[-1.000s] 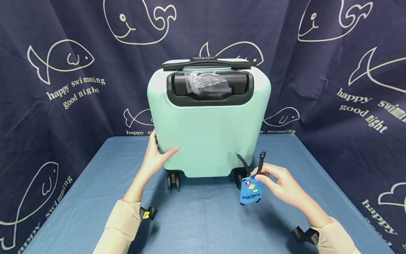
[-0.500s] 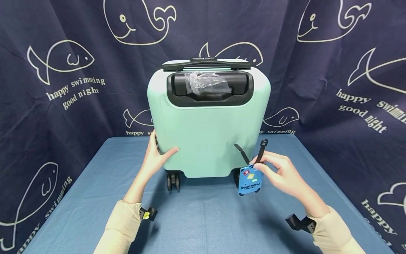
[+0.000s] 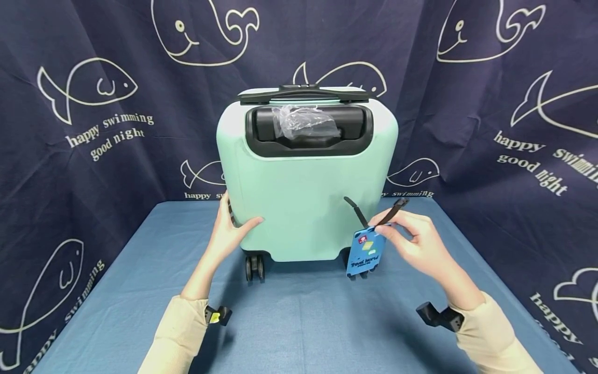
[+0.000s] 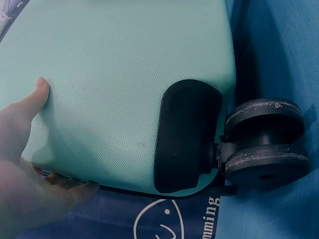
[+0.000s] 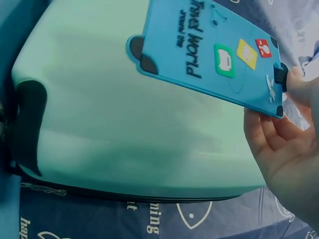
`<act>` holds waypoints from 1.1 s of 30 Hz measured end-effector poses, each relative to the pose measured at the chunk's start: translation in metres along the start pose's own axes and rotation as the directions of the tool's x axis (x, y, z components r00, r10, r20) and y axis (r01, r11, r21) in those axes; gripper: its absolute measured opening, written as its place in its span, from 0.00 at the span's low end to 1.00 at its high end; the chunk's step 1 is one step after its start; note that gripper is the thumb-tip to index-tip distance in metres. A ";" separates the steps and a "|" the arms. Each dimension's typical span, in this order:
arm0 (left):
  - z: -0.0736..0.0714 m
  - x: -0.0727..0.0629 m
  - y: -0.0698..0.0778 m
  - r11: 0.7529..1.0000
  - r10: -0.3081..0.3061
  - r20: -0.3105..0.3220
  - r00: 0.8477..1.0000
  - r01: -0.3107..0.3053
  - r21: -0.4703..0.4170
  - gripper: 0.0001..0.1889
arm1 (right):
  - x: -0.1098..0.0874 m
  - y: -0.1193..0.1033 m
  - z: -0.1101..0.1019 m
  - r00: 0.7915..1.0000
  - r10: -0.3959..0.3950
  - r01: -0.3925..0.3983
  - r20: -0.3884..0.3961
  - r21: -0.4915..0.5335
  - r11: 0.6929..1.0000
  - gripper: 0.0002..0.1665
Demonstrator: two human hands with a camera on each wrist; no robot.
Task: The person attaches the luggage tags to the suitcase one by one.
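Observation:
A mint-green suitcase (image 3: 303,202) stands upright on its wheels, its black carry handle (image 3: 303,94) across the top. My left hand (image 3: 227,231) holds its lower left side, thumb on the front face and fingers around the side edge. The left wrist view shows that thumb (image 4: 37,97) on the textured shell, close to a black double wheel (image 4: 264,139). In front of the suitcase's lower right corner, my right hand (image 3: 416,241) pinches a blue luggage tag (image 3: 365,252) at its top edge. The tag's black strap (image 3: 393,210) is unfastened, both ends sticking up.
Crumpled clear plastic (image 3: 306,122) covers part of the telescopic handle in its black recess. Blue cloth (image 3: 299,322) covers the table, and a navy curtain (image 3: 112,182) with fish and whale drawings surrounds the back and sides.
My right hand has lifted the luggage tag higher and slightly leftward, tilting it, and one strap end now leans further right. My left hand and the suitcase have stayed put.

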State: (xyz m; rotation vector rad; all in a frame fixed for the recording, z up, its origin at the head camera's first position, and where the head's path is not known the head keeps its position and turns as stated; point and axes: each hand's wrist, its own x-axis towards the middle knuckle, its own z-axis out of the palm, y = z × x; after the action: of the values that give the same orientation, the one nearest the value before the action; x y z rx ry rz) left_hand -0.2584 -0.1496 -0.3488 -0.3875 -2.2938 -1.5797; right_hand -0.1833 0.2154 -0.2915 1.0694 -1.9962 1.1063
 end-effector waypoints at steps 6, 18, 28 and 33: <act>0.000 -0.002 0.000 1.000 -0.004 -0.002 1.000 0.004 0.012 0.52 | 0.007 -0.005 -0.003 0.999 0.034 -0.035 -0.023 -0.038 0.999 0.08; 0.000 -0.001 0.001 1.000 -0.009 -0.002 1.000 0.009 0.005 0.52 | 0.026 -0.005 -0.011 0.999 0.025 -0.027 -0.044 -0.062 0.998 0.14; 0.000 -0.002 0.001 1.000 -0.006 -0.011 1.000 0.006 0.010 0.52 | 0.042 -0.002 -0.014 0.996 0.022 -0.029 -0.088 -0.073 0.997 0.13; 0.001 -0.003 0.000 1.000 0.008 -0.014 1.000 -0.008 -0.005 0.52 | 0.050 -0.003 -0.015 0.996 0.028 -0.032 -0.083 -0.047 0.998 0.13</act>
State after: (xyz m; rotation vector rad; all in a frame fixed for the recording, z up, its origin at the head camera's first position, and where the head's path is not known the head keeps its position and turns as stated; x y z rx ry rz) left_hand -0.2557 -0.1486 -0.3507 -0.3853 -2.2755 -1.5794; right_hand -0.2032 0.2102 -0.2432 0.9567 -1.9693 1.0940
